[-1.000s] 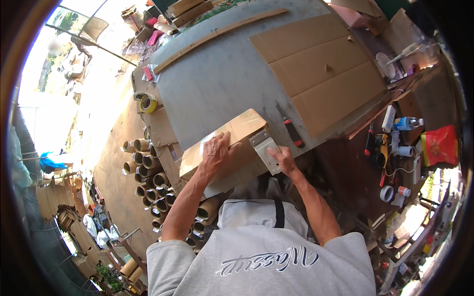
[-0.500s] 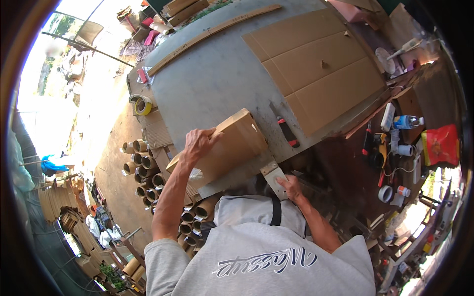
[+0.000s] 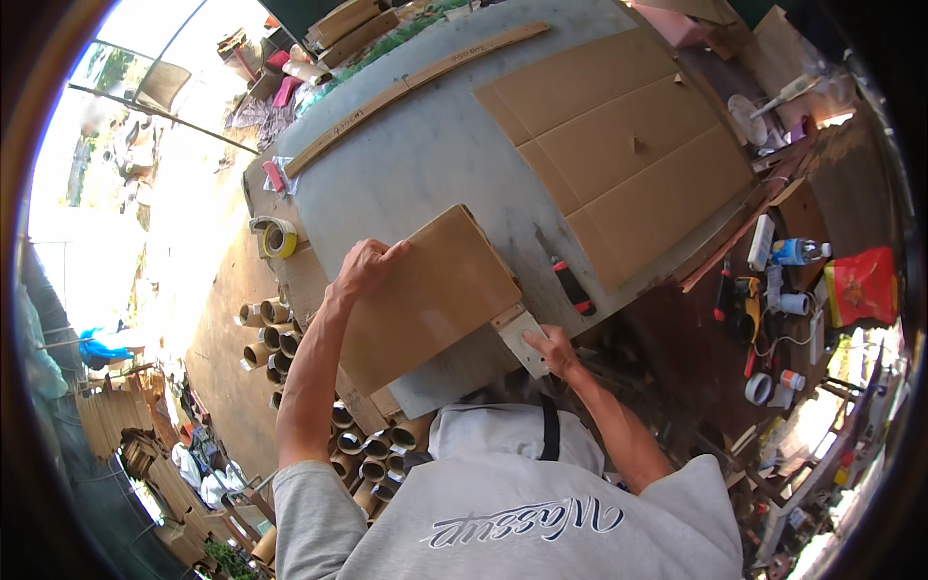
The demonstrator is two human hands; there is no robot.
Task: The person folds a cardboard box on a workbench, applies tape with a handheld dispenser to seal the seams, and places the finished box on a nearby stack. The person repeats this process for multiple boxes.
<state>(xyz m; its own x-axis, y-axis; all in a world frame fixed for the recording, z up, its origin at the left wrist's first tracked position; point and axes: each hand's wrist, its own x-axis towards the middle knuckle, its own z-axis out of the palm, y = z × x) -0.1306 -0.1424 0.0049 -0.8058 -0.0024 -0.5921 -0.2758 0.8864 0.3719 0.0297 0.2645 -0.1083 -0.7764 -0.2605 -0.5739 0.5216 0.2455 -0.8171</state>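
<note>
A flat brown cardboard box [image 3: 435,290] lies tilted over the near part of the grey table. My left hand [image 3: 370,266] is closed on its upper left edge, fingers curled over the rim. At the box's near right corner, my right hand [image 3: 551,350] grips a flat white plate-like tool [image 3: 520,340] with a brown strip along its top end. That strip meets the box's edge; the tool's exact kind does not show. Just right of the box, a utility knife [image 3: 572,287] with a red and black handle rests on the table.
A large creased cardboard sheet [image 3: 628,145] covers the table's right side. A long wooden strip [image 3: 416,82] lies along the far edge. Tape rolls [image 3: 278,238] sit at the left, above several cardboard tubes [image 3: 274,311]. Bottle [image 3: 800,251] and red bag [image 3: 860,287] are at right.
The box has turned so its broad face shows more. My left hand has shifted slightly up its edge, and my right hand has moved the white tool left against the corner.
</note>
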